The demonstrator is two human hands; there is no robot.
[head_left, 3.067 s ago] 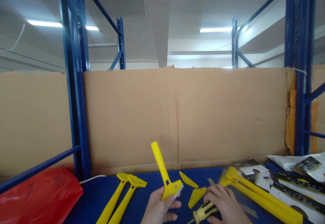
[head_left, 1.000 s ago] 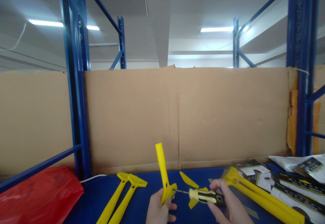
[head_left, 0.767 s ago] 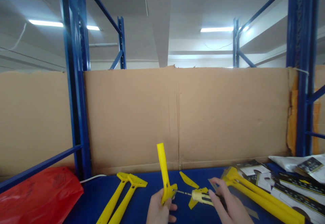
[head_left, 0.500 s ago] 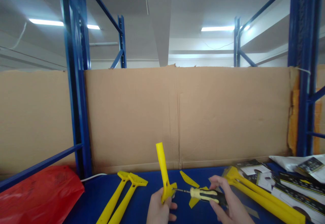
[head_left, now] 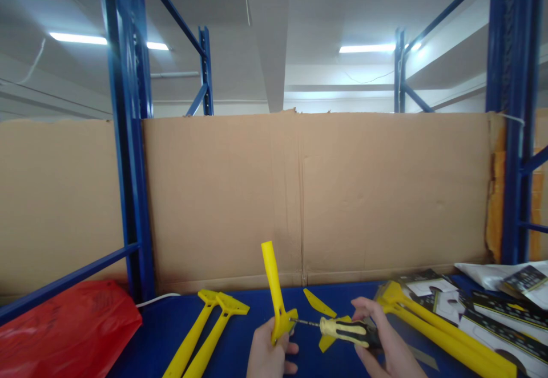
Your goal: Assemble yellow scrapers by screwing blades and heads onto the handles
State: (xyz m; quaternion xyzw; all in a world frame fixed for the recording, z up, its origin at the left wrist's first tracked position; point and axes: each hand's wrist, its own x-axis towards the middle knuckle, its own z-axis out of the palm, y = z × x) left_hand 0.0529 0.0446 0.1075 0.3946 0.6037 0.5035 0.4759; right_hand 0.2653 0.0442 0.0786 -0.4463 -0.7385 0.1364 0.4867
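My left hand (head_left: 270, 350) is closed around the wide head of a yellow plastic scraper (head_left: 274, 278), whose handle points up and away from me. In my right hand (head_left: 385, 341) is a screwdriver (head_left: 346, 331) with a cream and black handle, lying nearly level. Its tip meets the scraper's head on the right side; any screw there is too small to make out. Just behind the screwdriver, flat yellow pieces (head_left: 319, 302) lie on the blue surface (head_left: 145, 344).
Two yellow scrapers (head_left: 214, 332) lie at left, beside a red plastic bag (head_left: 72, 326). More yellow scrapers (head_left: 449, 329) lie at right, near black-and-white packaging cards (head_left: 505, 332). A cardboard panel (head_left: 226, 195) stands behind, between blue rack posts (head_left: 135, 167).
The screwdriver's handle has turned slightly in my right hand and shifted a touch left. My left hand and the scraper have barely moved.
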